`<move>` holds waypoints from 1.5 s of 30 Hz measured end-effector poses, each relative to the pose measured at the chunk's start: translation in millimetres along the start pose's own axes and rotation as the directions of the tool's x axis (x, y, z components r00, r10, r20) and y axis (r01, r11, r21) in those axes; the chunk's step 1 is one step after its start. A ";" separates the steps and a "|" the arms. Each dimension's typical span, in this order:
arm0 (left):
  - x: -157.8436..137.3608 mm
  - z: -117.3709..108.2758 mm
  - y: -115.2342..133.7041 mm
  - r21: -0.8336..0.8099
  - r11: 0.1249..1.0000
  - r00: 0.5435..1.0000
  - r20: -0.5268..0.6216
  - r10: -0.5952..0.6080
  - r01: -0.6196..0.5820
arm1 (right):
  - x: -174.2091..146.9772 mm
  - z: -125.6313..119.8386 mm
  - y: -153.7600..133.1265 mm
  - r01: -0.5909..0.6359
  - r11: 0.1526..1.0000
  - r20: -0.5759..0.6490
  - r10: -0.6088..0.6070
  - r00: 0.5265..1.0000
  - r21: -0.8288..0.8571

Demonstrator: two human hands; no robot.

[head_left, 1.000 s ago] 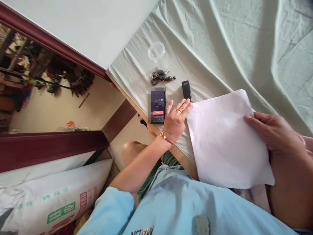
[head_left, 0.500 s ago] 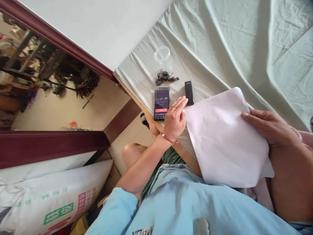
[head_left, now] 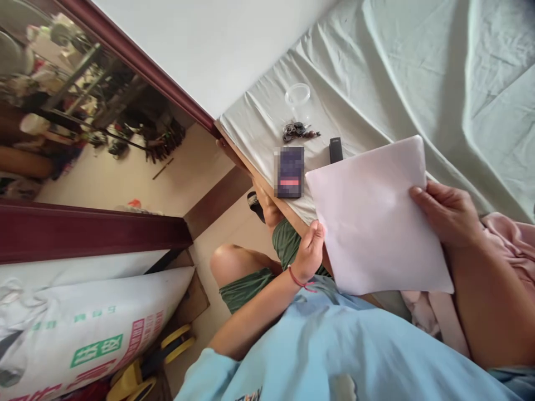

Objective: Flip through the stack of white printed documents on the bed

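Note:
A white sheet of paper is held up over my lap and the edge of the cloth-covered bed. My right hand pinches its right edge, thumb on top and fingers behind. At the left edge, my left hand grips the paper between thumb and fingers; the fingers are mostly hidden behind it. Beyond the paper's top edge lies a small black oblong object, its lower end covered. A phone with a blurred screen rests left of the paper, near the bed's edge.
A bunch of keys and a clear plastic cup are behind the phone. Pale green cloth covers the bed. Pink fabric lies by my right arm. A printed white sack stands at lower left, near a dark red frame.
My left hand has moved from beside the phone down to the paper's left edge and taken hold there. The paper now lies flatter and covers part of the black object.

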State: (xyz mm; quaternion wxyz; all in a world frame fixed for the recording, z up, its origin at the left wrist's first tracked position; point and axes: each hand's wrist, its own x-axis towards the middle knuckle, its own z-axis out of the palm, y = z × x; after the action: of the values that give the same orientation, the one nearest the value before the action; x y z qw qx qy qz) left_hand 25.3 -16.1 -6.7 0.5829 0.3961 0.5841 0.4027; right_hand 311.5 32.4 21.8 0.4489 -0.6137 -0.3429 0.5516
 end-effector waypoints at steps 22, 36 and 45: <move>-2.9 -9.4 8.1 0.331 0.912 0.969 0.127 0.213 -0.244 | 7.7 7.1 16.0 0.195 0.980 0.017 -0.196 0.981 0.025; 1.5 -22.5 -2.4 0.374 0.902 0.974 0.022 0.224 -0.216 | 14.6 10.3 22.3 0.271 0.956 0.088 -0.263 0.961 -0.108; 8.0 -21.4 -1.9 0.423 0.888 0.981 0.015 0.195 -0.183 | 16.7 8.4 25.0 0.232 0.966 0.085 -0.224 0.971 -0.113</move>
State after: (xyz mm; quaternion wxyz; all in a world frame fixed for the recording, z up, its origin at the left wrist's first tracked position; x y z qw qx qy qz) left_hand 3.9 -9.4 -11.4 0.4332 0.5619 0.6241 0.3272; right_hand 303.9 40.1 -7.5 0.4584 -0.5764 -0.4602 0.4958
